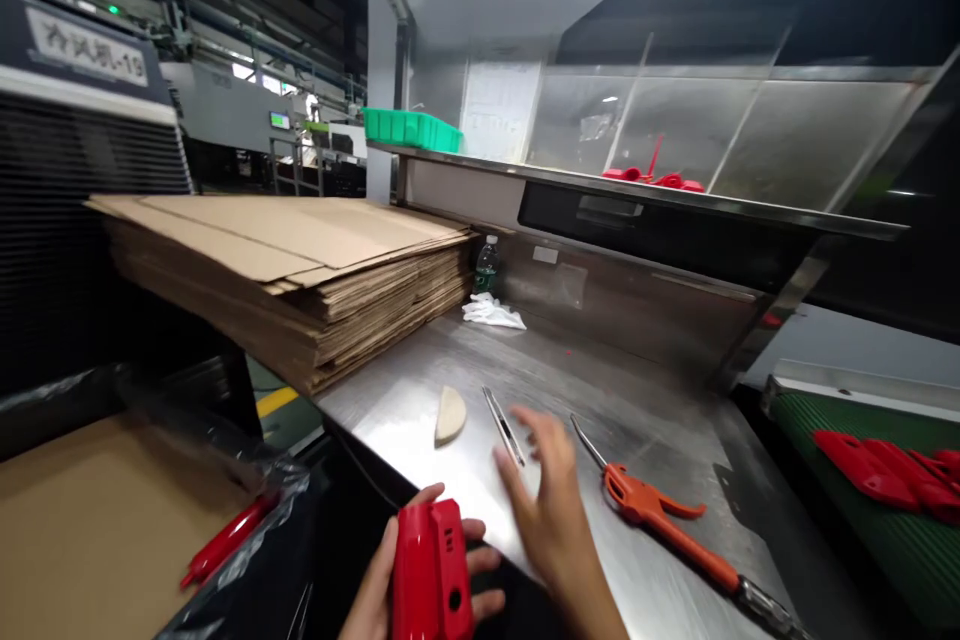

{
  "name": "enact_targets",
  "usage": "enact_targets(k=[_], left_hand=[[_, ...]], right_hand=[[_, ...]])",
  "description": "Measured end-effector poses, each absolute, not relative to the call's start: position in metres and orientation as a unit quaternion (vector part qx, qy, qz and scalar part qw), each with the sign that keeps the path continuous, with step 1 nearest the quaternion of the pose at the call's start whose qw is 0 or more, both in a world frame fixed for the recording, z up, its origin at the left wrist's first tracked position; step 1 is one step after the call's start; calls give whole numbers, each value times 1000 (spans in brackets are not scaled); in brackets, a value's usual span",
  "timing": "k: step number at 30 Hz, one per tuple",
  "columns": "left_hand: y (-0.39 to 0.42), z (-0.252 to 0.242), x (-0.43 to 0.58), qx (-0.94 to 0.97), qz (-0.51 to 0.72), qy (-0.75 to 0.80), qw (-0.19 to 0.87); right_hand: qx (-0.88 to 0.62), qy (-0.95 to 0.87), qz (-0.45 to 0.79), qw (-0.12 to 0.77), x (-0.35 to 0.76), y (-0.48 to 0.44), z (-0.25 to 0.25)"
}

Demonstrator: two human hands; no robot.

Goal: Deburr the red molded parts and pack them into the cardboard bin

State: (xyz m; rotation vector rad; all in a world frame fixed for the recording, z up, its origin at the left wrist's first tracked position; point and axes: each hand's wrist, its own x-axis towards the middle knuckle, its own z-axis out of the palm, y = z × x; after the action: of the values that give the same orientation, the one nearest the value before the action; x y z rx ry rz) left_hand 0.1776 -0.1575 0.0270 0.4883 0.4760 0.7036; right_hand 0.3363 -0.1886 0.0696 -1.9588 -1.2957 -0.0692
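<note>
My left hand [390,585] grips a red moulded plastic housing [431,570] at the bottom centre, just off the near edge of the steel table [660,420]. My right hand [544,490] hovers over the table with fingers spread, holding nothing, blurred by motion. Its fingertips are close to a thin metal blade tool [502,425]. An orange air blow gun [660,515] lies just to the right of that hand. A beige half-round piece [450,413] lies to the left of the blade tool.
A tall stack of flat cardboard [300,270] fills the table's left end. A bottle [487,265] and white rag [491,312] sit at the back. Red parts lie on the green conveyor [877,465] at right and in a lined box [225,540] at left. A green bin [409,128] sits on the shelf.
</note>
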Motion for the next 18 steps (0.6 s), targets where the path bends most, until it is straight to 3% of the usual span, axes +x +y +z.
enact_targets(k=[8, 15, 18], left_hand=[[-167, 61, 174, 140, 311, 190, 921], [-164, 60, 173, 240, 309, 143, 909], [-160, 62, 174, 329, 250, 155, 897]], right_hand=[[-864, -430, 6, 264, 391, -106, 65], [-797, -462, 108, 373, 390, -176, 64], [-730, -502, 194, 421, 369, -227, 78]])
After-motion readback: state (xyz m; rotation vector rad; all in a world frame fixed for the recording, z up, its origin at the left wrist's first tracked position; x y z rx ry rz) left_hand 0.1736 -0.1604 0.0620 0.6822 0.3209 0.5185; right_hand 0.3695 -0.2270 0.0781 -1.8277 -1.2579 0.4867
